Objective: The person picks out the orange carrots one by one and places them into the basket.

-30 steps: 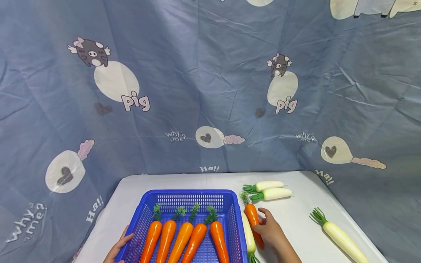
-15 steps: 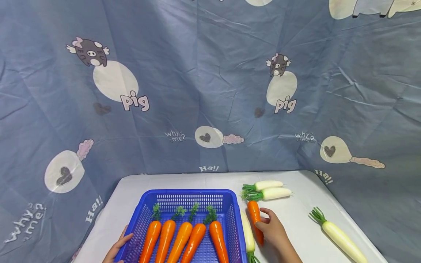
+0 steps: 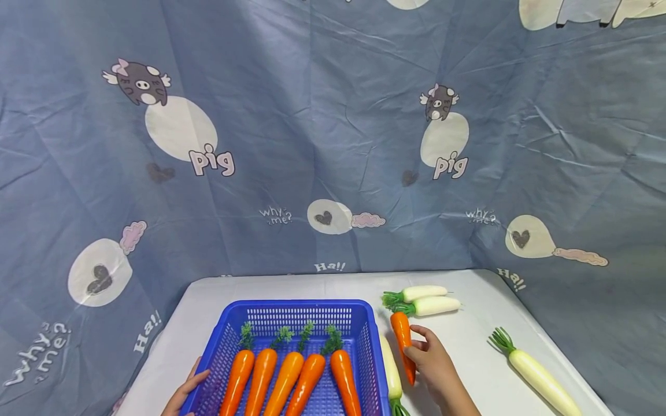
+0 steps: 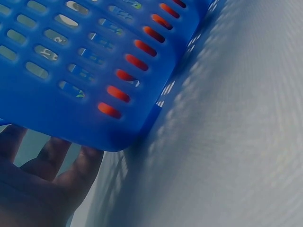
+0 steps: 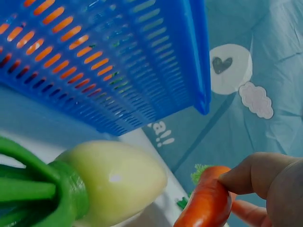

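**One carrot in hand beside a basket of five**

We grip a smooth orange plastic carrot (image 3: 403,341) in our right hand (image 3: 434,364), fingers and thumb curled round its lower half. It sits just outside the right wall of the blue slotted plastic basket (image 3: 364,323), leafy green top pointing away from us and tip toward us. In the right wrist view the thumb (image 5: 255,175) presses on the carrot (image 5: 203,203), and whether the carrot touches the table is not clear.

Our left hand (image 3: 184,393) rests against the basket's near left corner, fingers nearly straight and laid along the outer wall; the left wrist view shows the fingers (image 4: 57,161) under the blue rim (image 4: 118,137).

Inside the basket lie five orange carrots (image 3: 291,375) side by side, green tops toward the far wall. Between the basket and the held carrot lies a white plastic radish (image 3: 391,372), its green stalk toward us. Two more white radishes (image 3: 429,300) lie together beyond the carrot's top, and a fourth white radish (image 3: 536,370) lies well apart to the right on the pale table (image 3: 468,341).
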### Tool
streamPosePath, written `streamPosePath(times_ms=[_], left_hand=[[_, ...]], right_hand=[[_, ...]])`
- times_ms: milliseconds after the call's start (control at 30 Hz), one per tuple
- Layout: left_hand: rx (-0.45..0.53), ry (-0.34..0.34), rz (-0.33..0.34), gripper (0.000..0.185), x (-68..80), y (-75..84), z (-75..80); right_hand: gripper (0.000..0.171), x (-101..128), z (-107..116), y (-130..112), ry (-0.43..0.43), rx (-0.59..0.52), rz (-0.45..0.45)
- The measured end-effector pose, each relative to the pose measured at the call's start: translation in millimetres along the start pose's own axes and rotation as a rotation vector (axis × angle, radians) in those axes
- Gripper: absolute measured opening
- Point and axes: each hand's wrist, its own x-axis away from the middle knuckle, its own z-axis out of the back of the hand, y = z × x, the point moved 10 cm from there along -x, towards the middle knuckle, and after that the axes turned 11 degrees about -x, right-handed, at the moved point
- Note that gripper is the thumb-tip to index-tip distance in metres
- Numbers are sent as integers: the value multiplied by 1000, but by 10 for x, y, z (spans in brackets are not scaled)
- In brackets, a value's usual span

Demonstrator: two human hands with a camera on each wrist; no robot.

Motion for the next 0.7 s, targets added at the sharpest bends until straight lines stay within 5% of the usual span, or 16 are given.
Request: streamPosePath(times_ms=[400, 700], left_hand=[[51, -15, 126, 54, 12, -67, -6], [69, -13, 71, 54, -3, -34, -8]], right_hand=[[57, 82, -107, -161, -41, -79, 31], [58, 180, -198, -295, -74, -101, 49]])
